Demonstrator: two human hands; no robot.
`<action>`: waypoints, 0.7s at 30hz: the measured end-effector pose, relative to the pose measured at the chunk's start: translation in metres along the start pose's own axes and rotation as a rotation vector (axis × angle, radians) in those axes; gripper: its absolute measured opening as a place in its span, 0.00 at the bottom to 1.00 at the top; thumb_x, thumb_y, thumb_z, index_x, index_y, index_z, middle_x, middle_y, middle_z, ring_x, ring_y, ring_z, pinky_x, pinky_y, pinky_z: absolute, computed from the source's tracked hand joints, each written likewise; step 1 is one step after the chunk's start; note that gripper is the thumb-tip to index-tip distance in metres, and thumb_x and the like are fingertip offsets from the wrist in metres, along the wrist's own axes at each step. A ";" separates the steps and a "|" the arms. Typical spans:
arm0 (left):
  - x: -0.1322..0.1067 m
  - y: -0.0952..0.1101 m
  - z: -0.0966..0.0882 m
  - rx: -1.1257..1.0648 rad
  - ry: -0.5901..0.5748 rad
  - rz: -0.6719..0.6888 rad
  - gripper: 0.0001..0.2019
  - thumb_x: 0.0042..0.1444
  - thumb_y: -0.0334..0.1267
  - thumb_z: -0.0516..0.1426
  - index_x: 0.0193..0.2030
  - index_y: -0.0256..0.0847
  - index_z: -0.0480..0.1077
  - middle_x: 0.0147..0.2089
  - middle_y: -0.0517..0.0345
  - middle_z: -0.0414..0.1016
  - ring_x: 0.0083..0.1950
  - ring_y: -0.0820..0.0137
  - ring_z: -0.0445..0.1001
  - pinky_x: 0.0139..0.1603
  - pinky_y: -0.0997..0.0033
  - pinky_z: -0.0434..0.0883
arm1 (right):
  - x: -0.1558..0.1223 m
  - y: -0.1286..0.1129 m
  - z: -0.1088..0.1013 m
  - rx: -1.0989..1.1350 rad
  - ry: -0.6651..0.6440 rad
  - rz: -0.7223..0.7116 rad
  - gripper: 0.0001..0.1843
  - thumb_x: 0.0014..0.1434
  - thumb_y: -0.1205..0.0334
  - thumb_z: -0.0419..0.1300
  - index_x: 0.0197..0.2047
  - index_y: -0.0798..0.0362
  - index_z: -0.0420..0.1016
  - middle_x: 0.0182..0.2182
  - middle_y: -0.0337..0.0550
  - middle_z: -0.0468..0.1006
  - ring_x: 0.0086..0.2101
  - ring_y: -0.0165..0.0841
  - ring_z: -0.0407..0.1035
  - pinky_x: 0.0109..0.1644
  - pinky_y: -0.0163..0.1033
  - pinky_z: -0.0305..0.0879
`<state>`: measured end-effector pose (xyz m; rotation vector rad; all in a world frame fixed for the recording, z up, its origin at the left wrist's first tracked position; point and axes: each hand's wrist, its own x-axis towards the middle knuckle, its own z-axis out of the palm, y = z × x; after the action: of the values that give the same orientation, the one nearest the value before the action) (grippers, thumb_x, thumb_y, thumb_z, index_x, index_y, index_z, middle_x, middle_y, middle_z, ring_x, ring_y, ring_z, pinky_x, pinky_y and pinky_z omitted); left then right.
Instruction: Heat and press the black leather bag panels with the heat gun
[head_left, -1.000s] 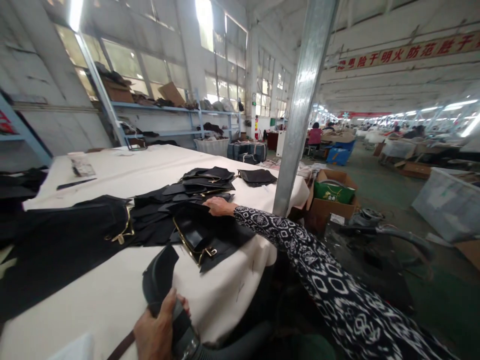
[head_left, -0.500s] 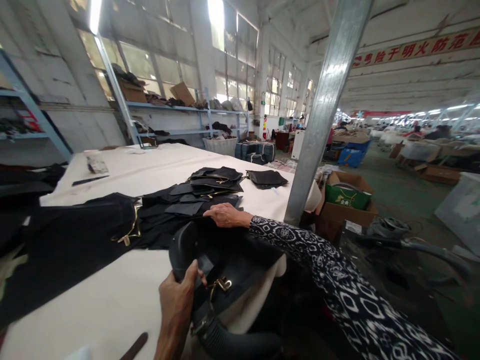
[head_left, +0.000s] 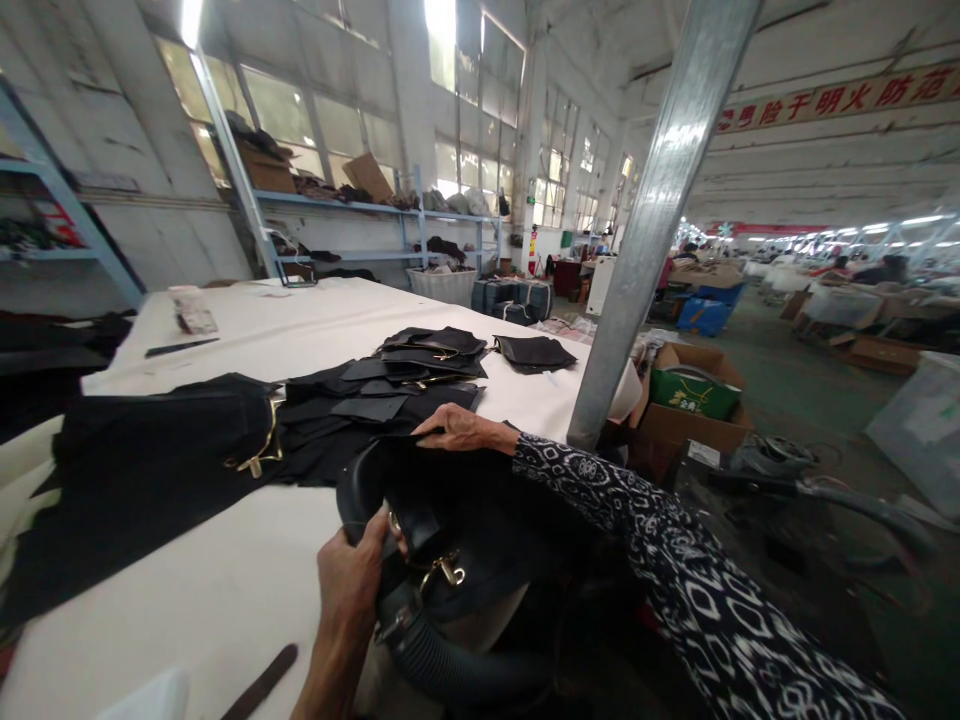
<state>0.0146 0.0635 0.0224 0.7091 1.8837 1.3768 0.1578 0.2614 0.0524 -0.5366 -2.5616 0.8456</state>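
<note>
My left hand is closed around a curved black nozzle, its thumb on top and fingertips showing at the far side. A ribbed black hose runs from that nozzle to the lower right. Behind and beside it hangs a black fabric piece with a gold-coloured chain and clasp, over the table edge. My right hand pinches the upper edge of this piece. Just beyond lie overlapping black fabric pieces, some with gold-coloured metal trim.
The white-covered table carries a large black fabric stack at left, a separate black piece and a dark strip-shaped tool in front. A metal post rises at the table's right edge. Right of it stands a cardboard box.
The black piece's clasp has shifted slightly down and its lower right part now hangs darker and lower. My right hand has moved slightly right, still pinching the edge; the left keeps hold of the nozzle.
</note>
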 end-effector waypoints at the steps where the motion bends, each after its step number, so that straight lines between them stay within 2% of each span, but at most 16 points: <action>1: 0.002 -0.002 -0.001 -0.015 0.011 -0.021 0.20 0.37 0.53 0.63 0.24 0.36 0.72 0.19 0.51 0.74 0.21 0.61 0.73 0.22 0.64 0.71 | -0.001 0.001 -0.002 0.054 -0.004 0.012 0.12 0.60 0.61 0.63 0.41 0.61 0.83 0.26 0.38 0.75 0.27 0.27 0.64 0.33 0.31 0.56; 5: 0.002 -0.008 -0.006 -0.104 -0.014 -0.087 0.21 0.38 0.54 0.63 0.27 0.35 0.73 0.20 0.50 0.75 0.20 0.61 0.73 0.21 0.63 0.71 | -0.008 0.005 -0.008 0.188 0.016 0.064 0.18 0.59 0.52 0.61 0.31 0.61 0.77 0.20 0.33 0.61 0.23 0.24 0.51 0.27 0.32 0.46; 9: -0.008 -0.009 -0.007 -0.096 -0.026 -0.047 0.20 0.38 0.54 0.64 0.26 0.35 0.72 0.20 0.51 0.76 0.21 0.62 0.74 0.22 0.64 0.72 | -0.014 0.004 -0.011 0.241 0.002 0.085 0.20 0.58 0.49 0.60 0.27 0.59 0.72 0.20 0.33 0.60 0.23 0.24 0.50 0.26 0.33 0.45; 13: -0.014 -0.008 -0.003 -0.067 -0.103 0.018 0.21 0.37 0.55 0.64 0.24 0.35 0.72 0.19 0.50 0.75 0.21 0.62 0.73 0.22 0.65 0.71 | -0.021 -0.006 -0.009 0.315 -0.037 0.122 0.21 0.56 0.46 0.64 0.29 0.59 0.75 0.22 0.35 0.64 0.23 0.25 0.55 0.27 0.32 0.50; 18: -0.010 -0.013 0.000 -0.086 -0.186 0.029 0.22 0.37 0.55 0.65 0.26 0.35 0.73 0.20 0.50 0.75 0.21 0.62 0.74 0.23 0.65 0.72 | -0.039 -0.017 -0.005 0.471 0.003 0.411 0.20 0.44 0.52 0.74 0.33 0.56 0.76 0.30 0.40 0.76 0.29 0.31 0.68 0.32 0.34 0.65; 21: -0.012 -0.013 0.000 -0.124 -0.227 0.028 0.22 0.37 0.55 0.65 0.25 0.35 0.73 0.19 0.51 0.75 0.20 0.63 0.73 0.23 0.65 0.71 | -0.049 -0.018 -0.003 0.517 0.007 0.458 0.16 0.48 0.55 0.71 0.37 0.55 0.76 0.36 0.43 0.79 0.33 0.33 0.72 0.37 0.35 0.70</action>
<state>0.0211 0.0506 0.0121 0.7953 1.6035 1.3565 0.1971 0.2266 0.0536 -0.9585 -2.1056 1.5887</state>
